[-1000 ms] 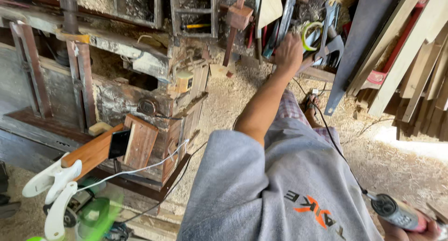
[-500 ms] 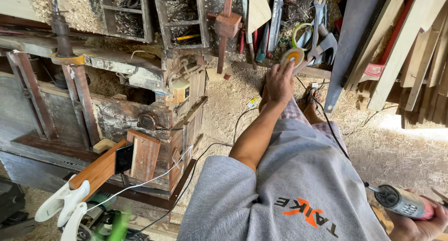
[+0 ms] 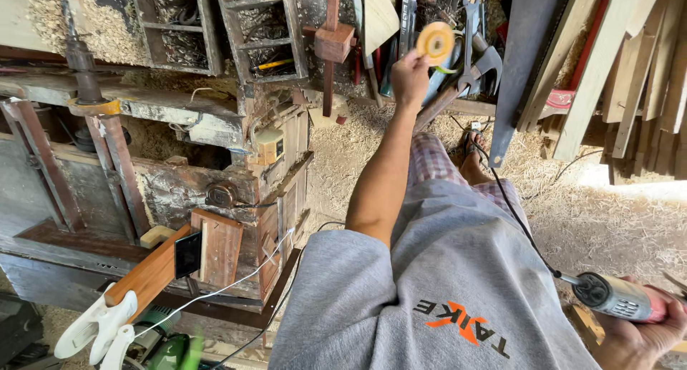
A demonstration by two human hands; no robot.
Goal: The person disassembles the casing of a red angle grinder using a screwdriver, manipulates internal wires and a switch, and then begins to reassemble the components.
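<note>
My left hand point(image 3: 409, 76) is stretched out ahead of me and pinches a round yellow-orange disc point(image 3: 435, 41) by its edge. It holds the disc up in front of a cluster of hand tools. My right hand point(image 3: 644, 338) is low at the bottom right, shut around a pink and grey corded power tool point(image 3: 615, 297). The tool's black cable point(image 3: 512, 212) runs across my grey shirt toward the floor. My feet point(image 3: 472, 155) stand on sawdust.
An old sawdust-covered woodworking machine point(image 3: 179, 127) fills the left. A wooden block point(image 3: 218, 245) and a white clamp point(image 3: 96, 327) sit at its front. An axe-like tool point(image 3: 472, 73) lies beside the disc. Planks point(image 3: 608, 76) lean at the right, and a green tool point(image 3: 168, 352) lies below.
My left hand reached into the tools, took hold of the disc and now lifts it clear. My right hand keeps the power tool low at my side.
</note>
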